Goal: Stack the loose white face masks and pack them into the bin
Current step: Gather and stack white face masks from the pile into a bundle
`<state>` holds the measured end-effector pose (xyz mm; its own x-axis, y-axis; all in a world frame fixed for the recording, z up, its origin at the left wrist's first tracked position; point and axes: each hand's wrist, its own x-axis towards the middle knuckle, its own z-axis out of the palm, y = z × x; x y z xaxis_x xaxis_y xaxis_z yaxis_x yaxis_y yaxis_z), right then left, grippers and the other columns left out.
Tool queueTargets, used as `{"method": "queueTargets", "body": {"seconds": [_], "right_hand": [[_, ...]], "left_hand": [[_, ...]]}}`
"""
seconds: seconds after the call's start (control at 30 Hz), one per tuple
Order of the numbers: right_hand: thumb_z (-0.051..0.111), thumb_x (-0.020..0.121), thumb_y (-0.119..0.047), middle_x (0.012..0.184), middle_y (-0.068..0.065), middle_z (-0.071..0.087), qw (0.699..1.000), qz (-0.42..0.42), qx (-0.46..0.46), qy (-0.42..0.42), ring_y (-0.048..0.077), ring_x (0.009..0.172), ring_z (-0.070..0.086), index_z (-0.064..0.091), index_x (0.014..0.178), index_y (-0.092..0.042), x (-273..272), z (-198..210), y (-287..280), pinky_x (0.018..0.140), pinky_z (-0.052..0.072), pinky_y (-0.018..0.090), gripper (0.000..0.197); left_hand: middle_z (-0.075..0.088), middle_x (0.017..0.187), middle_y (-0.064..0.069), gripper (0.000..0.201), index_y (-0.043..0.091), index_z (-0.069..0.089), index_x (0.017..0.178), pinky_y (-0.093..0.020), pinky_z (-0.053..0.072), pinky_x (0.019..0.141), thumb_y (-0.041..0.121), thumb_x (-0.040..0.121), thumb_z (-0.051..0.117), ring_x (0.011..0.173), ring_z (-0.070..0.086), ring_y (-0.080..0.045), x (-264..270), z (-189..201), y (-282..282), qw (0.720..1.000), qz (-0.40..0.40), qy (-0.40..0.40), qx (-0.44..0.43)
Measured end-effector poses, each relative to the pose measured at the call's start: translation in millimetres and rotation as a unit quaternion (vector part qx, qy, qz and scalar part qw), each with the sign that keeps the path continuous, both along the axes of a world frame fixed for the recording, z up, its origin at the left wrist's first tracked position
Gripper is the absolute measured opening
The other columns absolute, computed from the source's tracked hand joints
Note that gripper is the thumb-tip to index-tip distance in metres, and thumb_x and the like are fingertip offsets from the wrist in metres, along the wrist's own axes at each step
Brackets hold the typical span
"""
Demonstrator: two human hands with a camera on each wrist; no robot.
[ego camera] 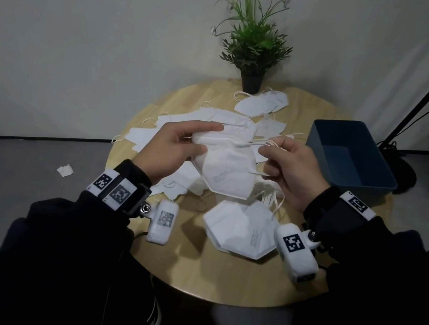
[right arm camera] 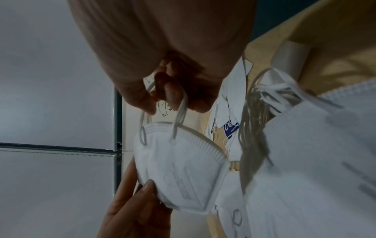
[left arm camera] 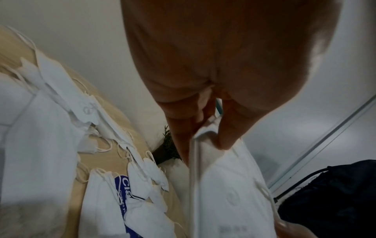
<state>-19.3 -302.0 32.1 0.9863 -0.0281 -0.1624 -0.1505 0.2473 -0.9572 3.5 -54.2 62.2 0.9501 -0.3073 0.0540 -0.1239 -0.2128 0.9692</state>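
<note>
1. Both hands up over the round table (ego camera: 208, 280): the left hand (ego camera: 174, 148) pinches the folded mask (ego camera: 223, 169) by its edge, thumb on top, fingers under.
2. The right hand (ego camera: 287, 167) has fingers curled through the ear loops (right arm camera: 181, 111), pulling them taut.
3. Best play, I'd say: tuck those loops flat, then lay it square on the stack (ego camera: 239, 229) just below (snag risk otherwise).
4. The mask's white, creased down the middle, ribbed rim, faint print. The bin (ego camera: 352, 154) waits at right.

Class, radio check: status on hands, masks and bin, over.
Left hand grips held mask; right hand pinches its ear loops. Stack on table. Bin empty, unobstructed.
</note>
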Motion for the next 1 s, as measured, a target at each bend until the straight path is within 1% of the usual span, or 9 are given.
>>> {"method": "queueTargets", "body": {"seconds": [0.07,0.17,0.27,0.4,0.57,0.73,0.8,0.9,1.0], "right_hand": [[0.071,0.091,-0.002,0.06,-0.002,0.04,1.0,-0.008,-0.014,0.018,0.014,0.049,0.029,0.059,0.076,-0.016,-2.2,1.4,-5.2,0.049,0.029,0.026,0.025],[0.072,0.091,-0.001,0.06,0.0,0.04,0.998,-0.001,-0.042,0.047,0.013,0.048,0.032,0.06,0.083,-0.015,-8.5,5.1,-14.3,0.044,0.029,0.023,0.02],[0.069,0.092,0.004,0.067,0.004,0.052,0.995,-0.013,-0.052,0.081,0.014,0.051,0.045,0.064,0.102,-0.013,-16.1,5.6,-26.8,0.046,0.038,0.026,0.02],[0.071,0.092,0.002,0.083,0.012,0.069,0.994,-0.001,-0.037,0.099,0.017,0.067,0.065,0.064,0.116,-0.005,-29.5,4.9,-42.4,0.056,0.055,0.028,0.026],[0.081,0.089,-0.031,0.114,0.009,0.072,0.974,-0.008,-0.198,0.114,0.023,0.099,0.071,0.062,0.122,-0.018,-51.1,-7.5,-51.2,0.088,0.061,0.049,0.04],[0.074,0.087,-0.06,0.094,0.01,0.066,0.916,0.139,-0.296,0.232,0.024,0.078,0.058,0.066,0.116,-0.011,-67.5,-25.5,-59.6,0.062,0.05,0.039,0.057],[0.075,0.085,-0.06,0.092,0.002,0.066,0.894,0.222,-0.331,0.205,0.018,0.077,0.059,0.069,0.116,-0.015,-72.1,-37.3,-52.9,0.061,0.046,0.032,0.055],[0.081,0.086,-0.049,0.119,-0.013,0.074,0.896,0.283,-0.317,0.127,0.007,0.103,0.072,0.066,0.125,-0.029,-74.2,-50.5,-36.3,0.088,0.055,0.024,0.046],[0.09,0.074,-0.045,0.133,-0.015,0.069,0.894,0.307,-0.323,0.058,0.005,0.123,0.063,0.06,0.137,-0.031,-71.2,-59.5,-21.9,0.105,0.051,0.028,0.072]], "left_hand": [[0.073,0.13,0.001,0.048,0.021,0.076,0.123,-0.046,0.061,0.094,-0.013,0.095,0.057,0.118,0.069,-0.025,-5.7,2.9,-1.2,1.0,-0.011,0.018,0.01],[0.077,0.119,0.006,0.046,0.025,0.078,0.117,-0.034,0.061,0.069,-0.011,0.096,0.058,0.089,0.07,-0.021,-17.5,3.6,-3.3,0.997,-0.045,0.02,0.063],[0.078,0.093,0.004,0.04,0.021,0.078,0.115,-0.031,0.059,0.058,-0.01,0.093,0.065,0.067,0.064,-0.018,-28.7,-4.9,-3.3,0.993,-0.052,0.061,0.09],[0.059,0.07,-0.008,0.031,0.008,0.073,0.118,-0.034,0.062,0.056,-0.007,0.09,0.073,0.063,0.062,-0.024,-48.4,-22.3,-11.3,0.985,-0.03,0.151,0.073],[0.063,0.076,-0.011,0.026,0.009,0.072,0.114,-0.04,0.064,0.061,-0.003,0.091,0.073,0.069,0.066,-0.031,-67.3,-39.2,-20.3,0.979,-0.021,0.19,0.065],[0.068,0.083,0.0,0.025,0.028,0.073,0.104,-0.04,0.063,0.058,0.014,0.084,0.079,0.067,0.07,-0.023,-66.4,-40.3,-17.8,0.975,-0.004,0.099,0.199],[0.07,0.092,0.011,0.026,0.038,0.069,0.103,-0.04,0.062,0.072,0.035,0.081,0.082,0.072,0.07,-0.012,-62.7,-40.1,-13.6,0.943,-0.026,0.023,0.332],[0.061,0.109,0.015,0.056,0.041,0.061,0.122,-0.037,0.055,0.088,0.063,0.074,0.081,0.089,0.062,-0.006,-53.4,-44.4,-10.8,0.913,-0.055,0.016,0.404],[0.059,0.135,0.004,0.083,0.028,0.046,0.15,-0.032,0.048,0.091,0.067,0.083,0.074,0.107,0.06,-0.013,-46.6,-54.0,-14.5,0.911,-0.1,0.097,0.389]]}}
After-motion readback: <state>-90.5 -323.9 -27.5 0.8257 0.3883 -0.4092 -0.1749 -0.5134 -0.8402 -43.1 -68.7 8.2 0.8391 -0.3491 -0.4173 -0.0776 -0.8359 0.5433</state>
